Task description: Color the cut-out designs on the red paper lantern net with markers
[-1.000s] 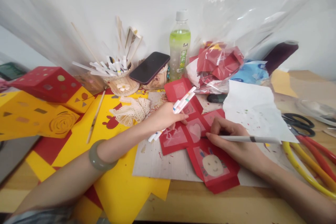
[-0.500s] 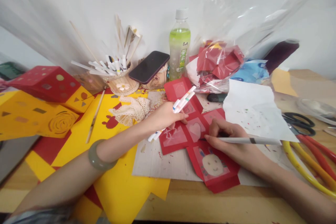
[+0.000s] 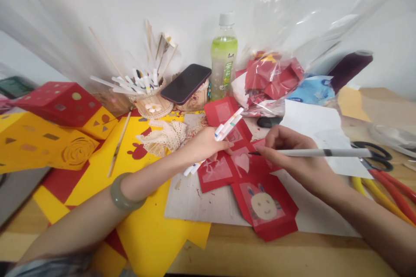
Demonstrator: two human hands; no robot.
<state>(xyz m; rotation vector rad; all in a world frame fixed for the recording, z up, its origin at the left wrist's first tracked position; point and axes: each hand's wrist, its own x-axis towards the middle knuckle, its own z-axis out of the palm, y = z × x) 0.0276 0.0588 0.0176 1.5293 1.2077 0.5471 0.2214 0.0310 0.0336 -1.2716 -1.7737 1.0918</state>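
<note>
Several white marker pens (image 3: 228, 124) are clasped in my left hand (image 3: 208, 143), whose fingertips rest on a red paper box net (image 3: 238, 186). My right hand (image 3: 289, 151) grips a white pen with a black tip (image 3: 312, 152), the tip at the upper right of a pale heart cutout (image 3: 242, 162) on the net's middle panel; I cannot tell whether it touches. On the nearest panel is a drawn face (image 3: 264, 205) with blue ears. A sheet of white paper (image 3: 316, 125) lies partly behind my right hand.
Decorated paper boxes (image 3: 55, 104) stand on the left, beside yellow card (image 3: 143, 233). At the back are a pen holder (image 3: 151, 106), a phone (image 3: 186, 82), a drink bottle (image 3: 225, 56) and a plastic bag of red scraps (image 3: 269, 78). Scissors (image 3: 378, 156) lie on the right.
My right hand has moved up with the pen, and its tip now shows at the heart's upper right edge. The left hand keeps its place on the net.
</note>
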